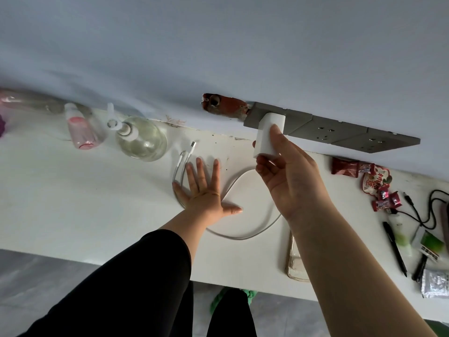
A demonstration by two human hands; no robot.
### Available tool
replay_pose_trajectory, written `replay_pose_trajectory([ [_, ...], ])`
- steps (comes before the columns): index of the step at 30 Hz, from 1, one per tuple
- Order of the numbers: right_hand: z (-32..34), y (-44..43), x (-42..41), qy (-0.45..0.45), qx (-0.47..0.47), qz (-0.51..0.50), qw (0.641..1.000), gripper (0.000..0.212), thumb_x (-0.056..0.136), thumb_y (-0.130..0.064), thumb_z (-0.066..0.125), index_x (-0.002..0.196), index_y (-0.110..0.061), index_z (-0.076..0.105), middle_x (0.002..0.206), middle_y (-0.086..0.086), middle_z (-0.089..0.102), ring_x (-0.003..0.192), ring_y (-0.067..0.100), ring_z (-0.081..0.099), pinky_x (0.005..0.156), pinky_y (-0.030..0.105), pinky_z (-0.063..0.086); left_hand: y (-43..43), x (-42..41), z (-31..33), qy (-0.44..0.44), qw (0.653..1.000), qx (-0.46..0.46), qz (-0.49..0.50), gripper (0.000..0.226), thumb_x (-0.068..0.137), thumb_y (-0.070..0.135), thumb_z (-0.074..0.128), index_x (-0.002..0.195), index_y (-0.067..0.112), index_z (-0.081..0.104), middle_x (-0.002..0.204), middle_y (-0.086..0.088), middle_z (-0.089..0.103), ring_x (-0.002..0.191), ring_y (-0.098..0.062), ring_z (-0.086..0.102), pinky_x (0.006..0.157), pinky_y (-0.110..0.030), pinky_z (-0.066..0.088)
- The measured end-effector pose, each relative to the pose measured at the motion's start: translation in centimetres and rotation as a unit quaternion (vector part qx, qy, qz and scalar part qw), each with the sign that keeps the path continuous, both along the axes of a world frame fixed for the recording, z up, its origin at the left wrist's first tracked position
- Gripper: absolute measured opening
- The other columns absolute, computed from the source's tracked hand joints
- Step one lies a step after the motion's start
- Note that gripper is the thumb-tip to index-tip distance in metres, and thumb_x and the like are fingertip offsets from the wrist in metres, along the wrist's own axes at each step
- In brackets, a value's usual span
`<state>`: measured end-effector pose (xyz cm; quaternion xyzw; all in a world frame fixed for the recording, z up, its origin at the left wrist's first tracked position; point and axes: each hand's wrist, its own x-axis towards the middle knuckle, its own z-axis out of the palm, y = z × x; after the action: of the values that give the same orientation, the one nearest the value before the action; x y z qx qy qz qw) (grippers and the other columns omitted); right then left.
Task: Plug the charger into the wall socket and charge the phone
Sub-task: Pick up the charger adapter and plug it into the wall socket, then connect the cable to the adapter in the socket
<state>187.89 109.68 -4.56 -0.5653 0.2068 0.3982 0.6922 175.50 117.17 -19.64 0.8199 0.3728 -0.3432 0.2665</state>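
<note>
Wall socket (261,115): charger (268,132) flush.

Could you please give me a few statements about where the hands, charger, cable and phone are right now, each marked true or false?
1. The right hand grips the white charger at the grey wall socket. True.
2. The left hand is holding the phone. False: it lies flat and open on the white table, over the white cable.
3. The cable's two plugs are free, lying near the clear pump bottle. True.
4. The phone leans against the wall. False: it lies on the table near its front edge, partly hidden by the right forearm.
</note>
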Motion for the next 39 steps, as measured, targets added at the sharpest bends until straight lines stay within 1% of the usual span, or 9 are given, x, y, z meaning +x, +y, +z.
replay_pose_trajectory([
  [3, -0.7, -0.1, -0.6, -0.016, 0.012, 0.004, 1.0, 0.034, 0.085, -0.039, 0.068, 0.099, -0.008, 0.067, 0.081, 0.01, 0.061, 0.057, 0.014, 0.061, 0.058, 0.023, 0.054, 0.1, -0.2, 0.2, -0.008, 1.0, -0.009, -0.005, 0.133, 0.045, 0.092, 0.048, 0.116, 0.043, -0.054, 0.118, -0.002, -0.064, 0.117, -0.028, -0.056, 0.101, -0.071, -0.014],
  [7, -2.0, -1.3, -2.6, 0.015, 0.018, 0.021, 1.0, 0.059, 0.09, -0.061, 0.042, 0.111, -0.01, 0.063, 0.1, 0.01, 0.071, 0.066, 0.018, 0.066, 0.063, 0.028, 0.056, 0.6, -0.8, 1.2, -0.032, 0.999, -0.039, -0.02, 0.125, 0.058, 0.083, 0.052, 0.132, 0.042, -0.04, 0.134, -0.003, -0.057, 0.133, -0.029, -0.043, 0.104, -0.069, -0.014],
  [14, -6.3, -1.4, -9.7, -0.01, -0.194, 0.168, 0.967, 0.012, 0.093, -0.016, 0.057, 0.091, -0.01, 0.067, 0.084, 0.01, 0.071, 0.066, 0.02, 0.062, 0.066, 0.028, 0.05, 3.2, -6.5, 3.2, -0.213, 0.977, 0.007, -0.023, 0.08, 0.095, 0.027, 0.047, 0.148, 0.031, -0.013, 0.16, 0.001, -0.017, 0.147, -0.023, -0.016, 0.119, -0.054, 0.009],
  [17, -8.0, 0.4, -11.1, -0.065, -0.234, 0.231, 0.942, 0.013, 0.087, -0.009, 0.062, 0.078, -0.017, 0.068, 0.078, 0.008, 0.071, 0.069, 0.02, 0.063, 0.068, 0.029, 0.052, 4.4, -9.6, 2.2, -0.148, 0.988, 0.044, 0.03, 0.089, 0.09, 0.05, 0.046, 0.145, 0.031, -0.021, 0.157, -0.001, -0.024, 0.146, -0.021, -0.019, 0.119, -0.056, 0.003],
  [21, -10.1, 3.7, -11.2, -0.146, -0.282, 0.311, 0.896, 0.012, 0.082, -0.014, 0.064, 0.091, -0.014, 0.073, 0.086, 0.005, 0.074, 0.086, 0.023, 0.067, 0.078, 0.033, 0.053, 5.4, -11.1, 0.7, -0.066, 0.997, 0.022, 0.04, 0.129, 0.051, 0.09, 0.04, 0.138, 0.033, -0.037, 0.14, 0.008, -0.05, 0.133, -0.015, -0.042, 0.107, -0.063, -0.015],
  [27, -11.8, 7.8, -11.5, -0.222, -0.341, 0.412, 0.815, 0.02, 0.081, -0.032, 0.067, 0.091, -0.014, 0.066, 0.087, 0.0, 0.068, 0.081, 0.021, 0.06, 0.068, 0.029, 0.045, 5.6, -10.8, -0.4, -0.039, 0.999, 0.016, 0.023, 0.145, 0.037, 0.093, 0.046, 0.128, 0.031, -0.049, 0.132, 0.004, -0.058, 0.125, -0.019, -0.051, 0.103, -0.07, -0.014],
  [30, -12.0, 8.9, -11.7, -0.248, -0.381, 0.43, 0.78, 0.011, 0.08, -0.021, 0.058, 0.079, -0.012, 0.063, 0.079, 0.007, 0.067, 0.072, 0.025, 0.058, 0.06, 0.029, 0.041, 5.7, -10.9, -0.5, -0.041, 0.999, 0.014, 0.018, 0.145, 0.038, 0.092, 0.049, 0.129, 0.032, -0.048, 0.129, 0.005, -0.06, 0.123, -0.018, -0.053, 0.102, -0.07, -0.015],
  [35, -11.1, 8.2, -10.9, -0.197, -0.354, 0.381, 0.831, 0.01, 0.074, -0.02, 0.064, 0.071, -0.012, 0.058, 0.062, 0.001, 0.06, 0.058, 0.018, 0.054, 0.051, 0.027, 0.039, 5.6, -11.0, -0.4, -0.048, 0.999, 0.006, 0.018, 0.144, 0.04, 0.092, 0.047, 0.131, 0.031, -0.046, 0.131, 0.005, -0.059, 0.125, -0.019, -0.051, 0.102, -0.07, -0.016],
  [39, -9.9, 6.4, -10.6, -0.072, -0.225, 0.236, 0.943, 0.017, 0.08, -0.007, 0.047, 0.096, -0.01, 0.049, 0.068, 0.008, 0.07, 0.04, 0.015, 0.051, 0.044, 0.024, 0.04, 5.7, -11.1, -0.5, -0.052, 0.999, 0.002, 0.016, 0.143, 0.041, 0.092, 0.046, 0.13, 0.031, -0.047, 0.127, 0.008, -0.064, 0.123, -0.017, -0.054, 0.101, -0.07, -0.017],
])
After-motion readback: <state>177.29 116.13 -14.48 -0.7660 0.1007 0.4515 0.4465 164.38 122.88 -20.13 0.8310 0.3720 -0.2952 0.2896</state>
